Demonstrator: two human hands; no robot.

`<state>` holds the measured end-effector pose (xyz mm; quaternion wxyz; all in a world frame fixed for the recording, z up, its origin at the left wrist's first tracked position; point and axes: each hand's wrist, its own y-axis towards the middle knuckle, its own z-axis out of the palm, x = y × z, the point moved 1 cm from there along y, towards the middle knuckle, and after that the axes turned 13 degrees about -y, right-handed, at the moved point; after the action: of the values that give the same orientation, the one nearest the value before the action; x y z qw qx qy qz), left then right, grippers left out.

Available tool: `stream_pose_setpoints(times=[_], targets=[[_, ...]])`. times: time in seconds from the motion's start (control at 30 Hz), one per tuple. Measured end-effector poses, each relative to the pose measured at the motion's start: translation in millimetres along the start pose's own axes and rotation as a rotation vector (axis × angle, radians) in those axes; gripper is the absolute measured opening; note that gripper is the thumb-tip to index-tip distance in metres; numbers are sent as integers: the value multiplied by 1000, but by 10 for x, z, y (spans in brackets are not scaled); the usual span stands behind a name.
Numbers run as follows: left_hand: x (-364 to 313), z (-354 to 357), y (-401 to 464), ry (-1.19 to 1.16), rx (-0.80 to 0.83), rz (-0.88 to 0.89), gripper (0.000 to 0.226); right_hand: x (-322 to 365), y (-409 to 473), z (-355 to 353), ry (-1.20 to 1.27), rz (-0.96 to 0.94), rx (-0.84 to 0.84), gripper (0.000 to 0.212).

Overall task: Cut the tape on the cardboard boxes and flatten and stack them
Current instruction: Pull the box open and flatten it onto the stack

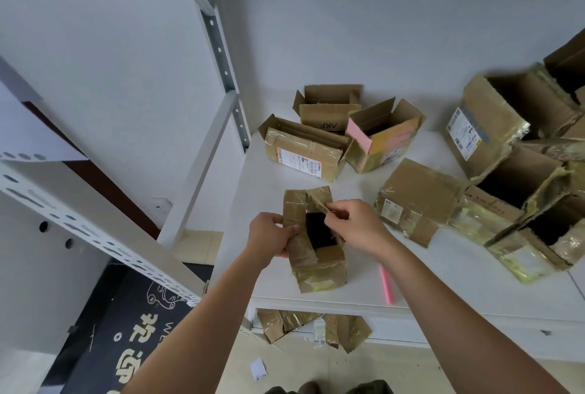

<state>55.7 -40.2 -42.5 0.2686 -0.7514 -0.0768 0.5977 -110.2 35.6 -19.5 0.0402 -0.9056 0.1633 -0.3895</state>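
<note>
Cardboard, glossy with tape: a small box (313, 245) stands at centre frame on the white shelf (443, 273). The left hand (272, 237) grips its left flap, the right hand (354, 224) pinches the torn right flap; a pink cutter (386, 284) lies just right

Nine cardboard boxes (316, 241) on shelf, one pink stick (386, 284).

white shelf (443, 270) | metal rack upright (221, 54) | dark printed mat (126, 330) | paper scrap (259, 369)
</note>
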Motion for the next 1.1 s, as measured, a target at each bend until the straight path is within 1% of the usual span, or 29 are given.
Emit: stream_pose_setpoints(times=[0.03,0.17,0.23,0.27,0.3,0.37,0.4,0.43,0.47,0.53,0.57,0.63,0.7,0.73,0.8,0.87,0.97,1.03,1.1], targets=[[-4,0,-4,5,-4,-1,21,-6,-7,-11,8,-6,22,21],[-19,3,-53,-1,-21,9,20,-96,21,-33,23,-6,55,29],[-37,19,-81,4,-36,25,18,-129,41,-65,49,36,70,30],[-60,34,-92,12,-50,54,17,-126,49,-78,79,68,71,38],[-92,54,-101,31,-68,106,14,-102,50,-94,96,81,52,51],[-193,116,-124,143,-110,278,10,-33,87,-120,64,53,-87,78],[-254,156,-161,219,-120,370,12,3,115,-131,63,36,-181,86],[-304,197,-205,276,-122,445,15,39,131,-148,69,26,-274,90],[-341,231,-237,314,-116,493,17,62,142,-161,67,23,-355,89],[-359,256,-249,364,-99,505,20,58,141,-169,31,10,-454,76],[-355,249,-238,382,-94,477,25,47,124,-161,14,-1,-472,68],[-327,219,-210,394,-74,431,46,8,79,-134,16,-23,-482,60],[-313,227,-185,405,-29,460,62,-24,54,-115,34,-30,-478,60],[-310,246,-182,415,0,484,63,-30,46,-107,41,-24,-482,62],[-299,282,-179,413,37,510,60,-38,38,-94,42,9,-510,67],[-291,296,-168,410,59,500,56,-44,23,-93,24,55,-554,67],[-290,309,-163,434,54,482,49,-68,3,-121,19,52,-572,58],[-299,309,-151,439,15,480,46,-79,-3,-149,41,20,-541,51],[-296,309,-140,421,6,478,37,-78,-15,-177,57,0,-506,48]])
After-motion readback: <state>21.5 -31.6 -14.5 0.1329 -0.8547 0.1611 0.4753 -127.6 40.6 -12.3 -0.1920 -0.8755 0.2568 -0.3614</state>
